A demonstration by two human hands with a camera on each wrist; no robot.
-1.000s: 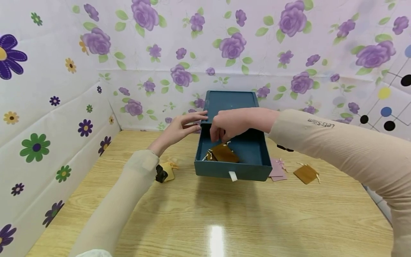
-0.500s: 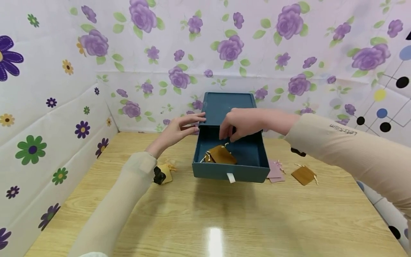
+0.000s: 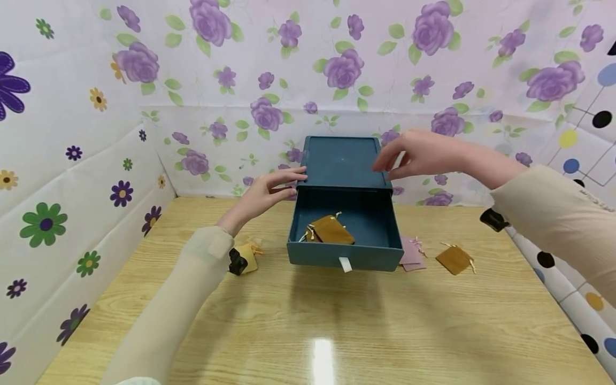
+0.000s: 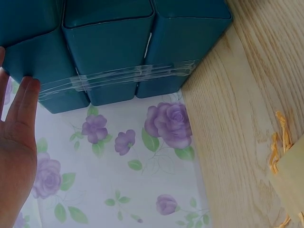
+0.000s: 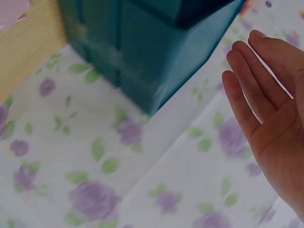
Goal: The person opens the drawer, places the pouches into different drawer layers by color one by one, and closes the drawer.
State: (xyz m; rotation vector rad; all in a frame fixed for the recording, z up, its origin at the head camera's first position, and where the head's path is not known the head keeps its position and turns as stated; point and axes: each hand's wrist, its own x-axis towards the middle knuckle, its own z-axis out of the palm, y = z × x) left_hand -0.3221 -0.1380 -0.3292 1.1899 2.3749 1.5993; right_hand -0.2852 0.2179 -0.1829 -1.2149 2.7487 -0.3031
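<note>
A dark teal drawer box [image 3: 341, 160] stands at the back of the table, its drawer [image 3: 370, 258] pulled out towards me. Brown drawstring pouches [image 3: 333, 230] lie at the left front of the drawer, one overlapping another. My left hand [image 3: 260, 197] rests its straight fingertips against the box's upper left side; in the left wrist view its fingers [image 4: 27, 104] touch the teal wall. Raised beside the box's upper right edge, my right hand [image 3: 423, 155] has loosely bent fingers and holds nothing. The right wrist view shows that hand's palm [image 5: 280, 133] bare.
Left of the drawer lies a yellow pouch [image 3: 250, 260], partly behind the black left wrist camera [image 3: 237, 262]. Pink pouches [image 3: 412, 254] and a brown pouch [image 3: 454, 260] lie to the right. Clear tape [image 4: 137, 73] binds the box's sections. Flowered cloth hangs close behind.
My right hand has risen out of the drawer and moved right, past the box's edge. My left hand and the pouches have stayed in place.
</note>
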